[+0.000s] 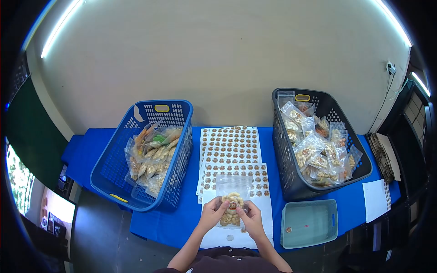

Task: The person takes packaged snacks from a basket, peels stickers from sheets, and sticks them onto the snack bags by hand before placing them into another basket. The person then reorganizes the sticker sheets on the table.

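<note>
Between my two hands is a clear zip pouch (234, 181) of pale ring-shaped snacks, with a round brown sticker (233, 205) on its front. My left hand (212, 213) grips the pouch's left side, thumb on the front near the sticker. On the right side my right hand (251, 219) holds it the same way. Under the pouch lie white sheets (204, 167) printed with rows of round brown stickers; the lower part of the top sheet is bare white.
A blue basket (175, 177) with filled snack pouches stands at left, a black basket (284, 159) of labelled pouches at right. A shallow grey-green tray (314, 227) holds a loose sticker. Folded cardboard (381, 157) and another sheet (376, 200) lie at the far right of the blue-covered table (150, 232).
</note>
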`<state>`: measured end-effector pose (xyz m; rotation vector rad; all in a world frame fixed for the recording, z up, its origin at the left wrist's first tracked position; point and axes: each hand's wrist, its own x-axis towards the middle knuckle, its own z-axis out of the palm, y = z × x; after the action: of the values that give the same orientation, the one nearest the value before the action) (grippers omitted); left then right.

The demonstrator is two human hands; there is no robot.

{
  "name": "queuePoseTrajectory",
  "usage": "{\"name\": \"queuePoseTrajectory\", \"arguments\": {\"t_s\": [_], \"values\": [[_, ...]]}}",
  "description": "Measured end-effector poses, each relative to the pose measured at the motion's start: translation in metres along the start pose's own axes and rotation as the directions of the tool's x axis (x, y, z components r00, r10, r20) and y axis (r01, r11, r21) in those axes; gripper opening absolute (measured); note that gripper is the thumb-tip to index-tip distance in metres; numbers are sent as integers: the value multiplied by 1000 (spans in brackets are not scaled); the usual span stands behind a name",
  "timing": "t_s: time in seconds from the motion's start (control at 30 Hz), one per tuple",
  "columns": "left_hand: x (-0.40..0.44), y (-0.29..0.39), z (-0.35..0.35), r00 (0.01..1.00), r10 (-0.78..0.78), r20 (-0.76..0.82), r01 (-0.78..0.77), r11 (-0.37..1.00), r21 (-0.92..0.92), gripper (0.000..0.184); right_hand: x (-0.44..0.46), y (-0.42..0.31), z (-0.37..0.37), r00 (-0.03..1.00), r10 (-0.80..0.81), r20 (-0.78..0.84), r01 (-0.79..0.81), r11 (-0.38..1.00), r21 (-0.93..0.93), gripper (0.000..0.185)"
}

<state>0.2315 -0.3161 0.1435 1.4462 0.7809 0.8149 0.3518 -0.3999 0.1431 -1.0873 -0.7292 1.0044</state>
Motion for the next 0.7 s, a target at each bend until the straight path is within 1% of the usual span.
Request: {"name": "queuePoseTrajectory", "arguments": {"t_s": [0.07, 0.1, 0.13, 0.23, 0.27, 0.37, 0.4, 0.47, 0.5, 0.57, 0.6, 0.7], "values": [[2, 3, -2, 996, 81, -36, -77, 992, 99, 29, 0, 2, 0, 1000, 1, -8, -1, 1000, -4, 21], [4, 5, -4, 991, 123, -53, -114, 982, 149, 29, 0, 1, 0, 1000, 22, 15, -22, 1000, -11, 22], [6, 9, -10, 994, 100, -49, -90, 979, 182, 28, -1, -1, 0, 998, 45, 39, -45, 999, -17, 22], [18, 5, -10, 962, 123, -244, -151, 984, -97, 28, -1, 9, 1, 988, 88, 124, -85, 996, -26, 23], [19, 3, -14, 967, 56, -249, -89, 988, -124, 29, -1, 13, 1, 983, 97, 153, -94, 995, -28, 24], [18, 11, -14, 964, 96, -249, -108, 994, -35, 28, 2, 2, 5, 996, -20, 82, 37, 977, -209, 30], [17, 10, -16, 973, 112, -202, -110, 994, 25, 26, 4, -5, 7, 991, -129, 27, 131, 936, -327, 31], [16, 6, -18, 985, 137, -103, -121, 982, 145, 22, 9, -20, 9, 934, -356, -40, 274, 783, -558, 34], [15, 8, -17, 981, 193, -35, -180, 957, 226, 19, 11, -24, 7, 912, -409, 33, 329, 681, -654, 32], [11, 13, -12, 952, 284, 112, -306, 877, 371, 15, 15, -29, 3, 857, -476, 197, 424, 436, -793, 30], [10, 14, -11, 961, 262, 87, -275, 885, 376, 14, 18, -28, 3, 832, -479, 279, 477, 362, -801, 19], [7, 16, -6, 981, 191, 13, -181, 906, 383, 14, 21, -16, 5, 903, -315, 293, 421, 509, -750, 12]]}}
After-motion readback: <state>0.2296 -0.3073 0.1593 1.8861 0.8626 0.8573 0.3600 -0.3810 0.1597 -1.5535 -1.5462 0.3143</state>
